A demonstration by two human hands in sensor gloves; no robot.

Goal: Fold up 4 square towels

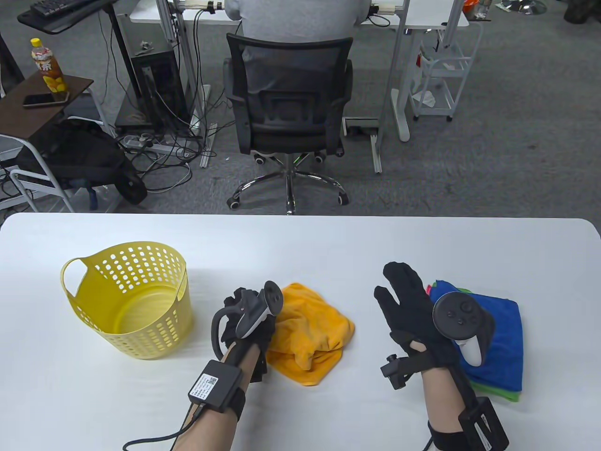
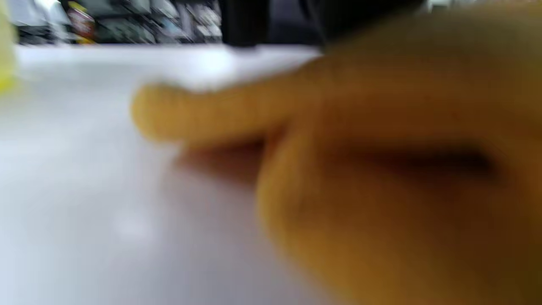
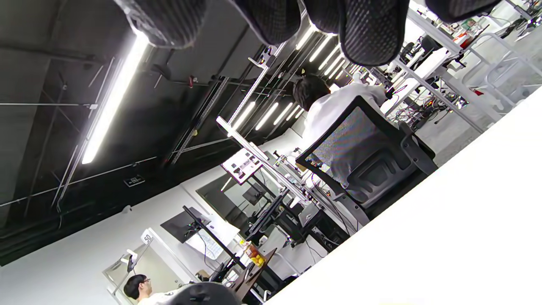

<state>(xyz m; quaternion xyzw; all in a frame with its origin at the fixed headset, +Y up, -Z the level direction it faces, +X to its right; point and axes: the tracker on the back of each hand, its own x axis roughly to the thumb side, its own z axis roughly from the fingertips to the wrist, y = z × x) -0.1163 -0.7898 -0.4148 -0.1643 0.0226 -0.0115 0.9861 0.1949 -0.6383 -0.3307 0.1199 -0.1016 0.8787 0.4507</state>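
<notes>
A crumpled orange towel (image 1: 315,329) lies on the white table (image 1: 300,239) in the table view. My left hand (image 1: 237,312) is curled at its left edge and grips the cloth; the tracker hides most of the fingers. The left wrist view is filled by the blurred orange towel (image 2: 381,178), very close. My right hand (image 1: 393,287) is open with fingers spread, empty, between the orange towel and a stack of folded towels (image 1: 502,338), blue on top with green beneath. In the right wrist view my fingertips (image 3: 366,29) hang free above the table (image 3: 444,237).
A yellow perforated basket (image 1: 84,291) stands at the left of the table, close to my left hand, with nothing visible inside. An office chair (image 1: 288,112) and a seated person are beyond the table's far edge.
</notes>
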